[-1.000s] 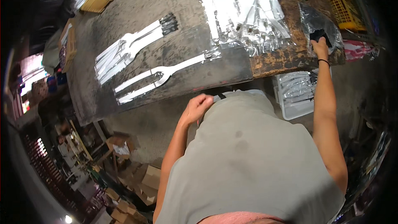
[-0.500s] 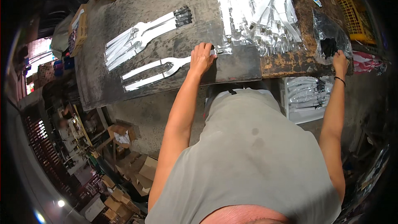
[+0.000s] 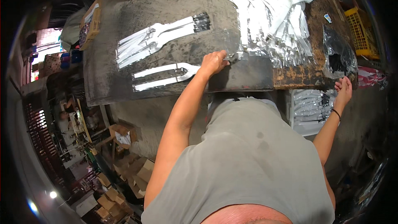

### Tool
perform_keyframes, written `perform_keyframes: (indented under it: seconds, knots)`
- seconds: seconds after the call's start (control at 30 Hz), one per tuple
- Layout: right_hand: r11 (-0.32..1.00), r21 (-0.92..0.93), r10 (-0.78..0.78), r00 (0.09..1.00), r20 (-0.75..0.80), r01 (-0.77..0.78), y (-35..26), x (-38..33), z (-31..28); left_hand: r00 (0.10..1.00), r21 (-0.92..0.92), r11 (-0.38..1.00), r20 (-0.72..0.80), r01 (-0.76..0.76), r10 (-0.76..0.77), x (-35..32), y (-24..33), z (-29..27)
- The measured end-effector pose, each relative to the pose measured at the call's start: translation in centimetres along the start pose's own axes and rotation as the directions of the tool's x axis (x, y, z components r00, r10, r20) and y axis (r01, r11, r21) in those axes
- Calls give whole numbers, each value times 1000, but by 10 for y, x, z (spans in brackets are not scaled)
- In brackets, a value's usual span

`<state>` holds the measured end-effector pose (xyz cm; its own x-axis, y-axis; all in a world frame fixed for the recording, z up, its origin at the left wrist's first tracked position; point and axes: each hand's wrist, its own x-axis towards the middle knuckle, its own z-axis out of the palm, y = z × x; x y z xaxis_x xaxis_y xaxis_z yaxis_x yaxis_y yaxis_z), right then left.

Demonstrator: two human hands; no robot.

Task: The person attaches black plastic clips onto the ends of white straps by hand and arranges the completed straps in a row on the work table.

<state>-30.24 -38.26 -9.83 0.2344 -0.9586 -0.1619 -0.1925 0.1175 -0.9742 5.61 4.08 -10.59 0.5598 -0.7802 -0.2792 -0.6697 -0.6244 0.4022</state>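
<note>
A large two-pronged metal fork [image 3: 166, 76] is laid flat on the dark worktable [image 3: 248, 76], its prongs pointing away from the left hand [image 3: 213, 61] and its handle end running under that hand. The left hand is set on the table right at the fork's handle end, with the fingers curled and pressed down toward a small shiny piece at their tips; whether that piece is pinched cannot be told. Just beyond the fork, farther from the person, a bundle of similar forks [image 3: 155, 39] is laid with dark handles at its right end. To the right of the fork, past the left hand, a big heap of shiny metal strips [image 3: 269, 20] is spread across the table. Farther right of the fork, a black plastic bag [image 3: 340, 54] is seen at the table's rusty end. The right hand [image 3: 343, 91] is held well apart from the fork, below the table's edge and just under the bag, with the fingers loosely spread and nothing grasped. Beside that hand, a white crate [image 3: 309, 112] filled with metal pieces is placed on the floor.
</note>
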Motion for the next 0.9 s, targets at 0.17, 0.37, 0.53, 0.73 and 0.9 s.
perform_keyframes:
  seconds: [0.17,0.37,0.53,0.73,0.9]
  knots:
    - [989,4,-148,988,36,147,-39,-40,40,961,-209,978,-266,15,-71,-20,0,-36]
    - [624,-488,-632,761,144,611,-72,-118,160,879,-879,405,-384,-253,-282,-49,-31,-53]
    - [996,-70,3,739,674,60,-94,-257,312,869,-878,325,-435,-351,-235,-65,-52,-79]
    - [995,-30,71,485,872,-91,-99,-339,405,778,-814,-25,-545,-580,-313,-83,-38,-96]
    - [999,3,19,408,913,-53,-106,-344,417,812,-838,-166,-426,-521,-399,-83,-54,-100]
